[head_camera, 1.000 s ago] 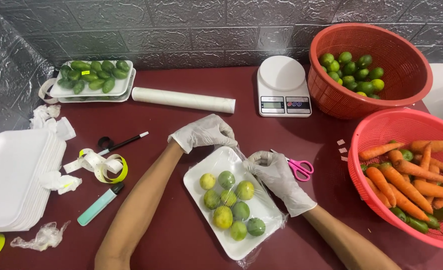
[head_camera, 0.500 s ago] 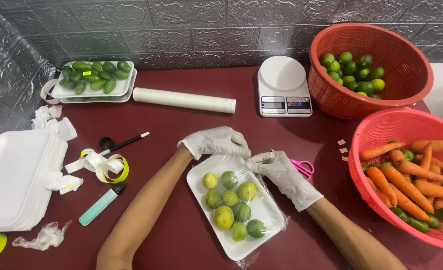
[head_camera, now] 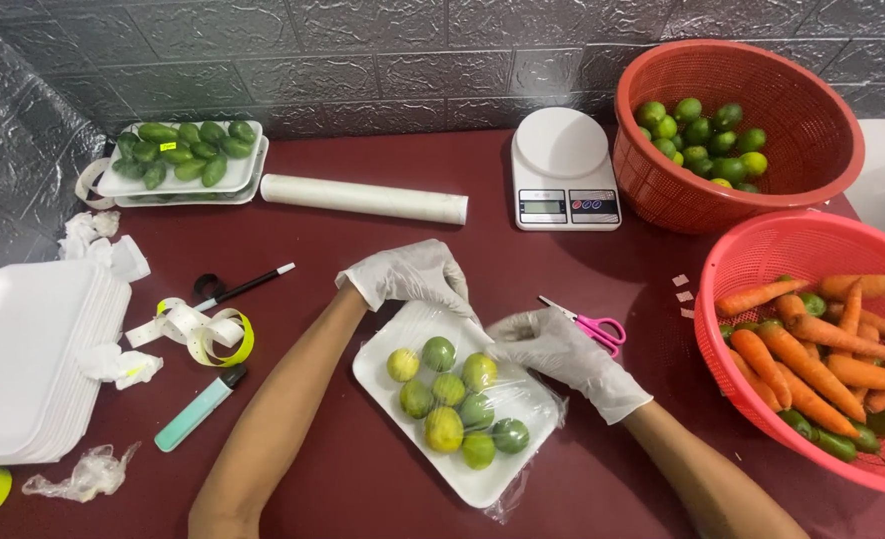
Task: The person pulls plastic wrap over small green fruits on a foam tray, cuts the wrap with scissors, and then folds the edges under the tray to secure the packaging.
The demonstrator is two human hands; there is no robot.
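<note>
A white foam tray (head_camera: 386, 371) of several green and yellow limes (head_camera: 443, 396) lies on the dark red table, covered with clear plastic film (head_camera: 537, 399). My left hand (head_camera: 409, 277), in a white glove, presses on the film at the tray's far edge. My right hand (head_camera: 552, 347), also gloved, pinches the film at the tray's right far corner. Both hands touch the wrap, not the limes.
Pink scissors (head_camera: 592, 324) lie right of my right hand. A roll of film (head_camera: 363, 199), a white scale (head_camera: 562, 168), a red basket of limes (head_camera: 737, 135), a basket of carrots (head_camera: 822, 359), stacked foam trays (head_camera: 23, 359), a wrapped tray of green fruit (head_camera: 178, 158), tape (head_camera: 213, 334) and pens surround me.
Both hands have shifted slightly along the far edge of the tray, drawing the film tighter over the limes. The tray has turned a little.
</note>
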